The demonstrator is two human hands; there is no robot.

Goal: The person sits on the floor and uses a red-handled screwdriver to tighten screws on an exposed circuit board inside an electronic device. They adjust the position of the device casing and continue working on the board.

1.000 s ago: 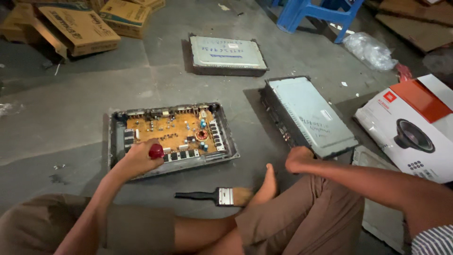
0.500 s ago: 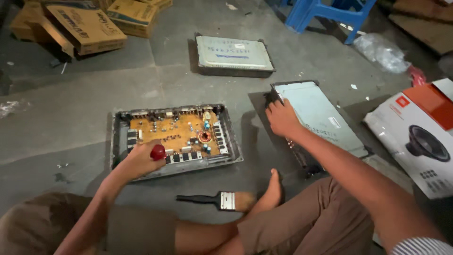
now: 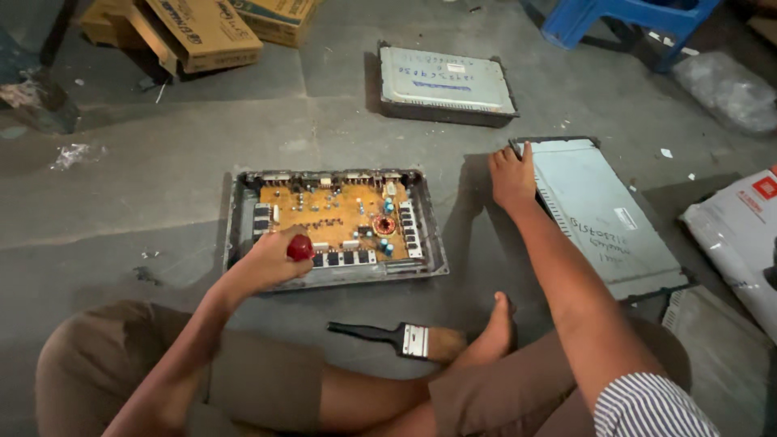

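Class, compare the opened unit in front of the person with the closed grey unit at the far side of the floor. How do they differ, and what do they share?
The opened unit shows an orange circuit board with components; the closed grey unit shows only a plain pale cover. The left hand, gripping a red-handled tool, rests at the opened unit's edge; no hand is near the closed one. Both are flat rectangular boxes lying on the concrete floor.

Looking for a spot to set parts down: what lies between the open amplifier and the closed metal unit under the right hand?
Head view: only bare grey floor separates open amplifier from closed unit.
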